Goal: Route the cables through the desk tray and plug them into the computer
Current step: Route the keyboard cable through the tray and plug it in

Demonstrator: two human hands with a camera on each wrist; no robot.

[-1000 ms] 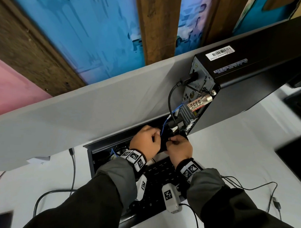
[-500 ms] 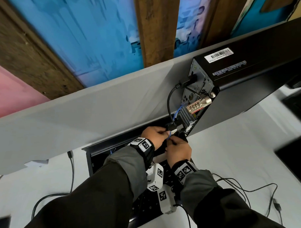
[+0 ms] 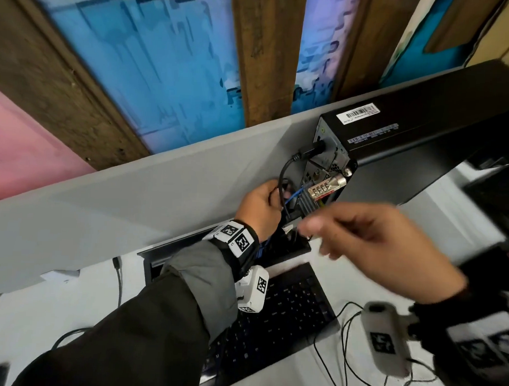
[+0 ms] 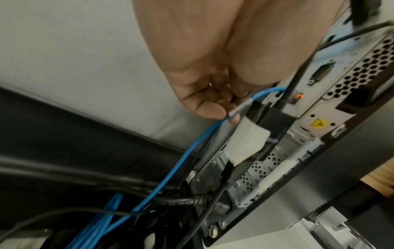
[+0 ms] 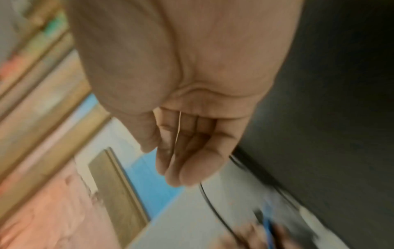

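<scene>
The black computer stands on the desk with its rear panel facing a grey partition. A blue cable rises from the black desk tray to the rear panel. My left hand is up at the panel, and in the left wrist view its thumb and finger pinch the blue cable just behind its grey plug boot. A black power cable loops past that hand into the top of the panel. My right hand hovers blurred in front of the panel, fingers loosely curled and empty.
A metal combination lock sticks out of the rear panel. A black keyboard lies in front of the tray. Thin black wires trail on the white desk at right. The grey partition closes off the back.
My left hand has risen from the tray mouth to the computer's rear panel with the blue cable. My right hand has let go and drawn back right, toward the camera.
</scene>
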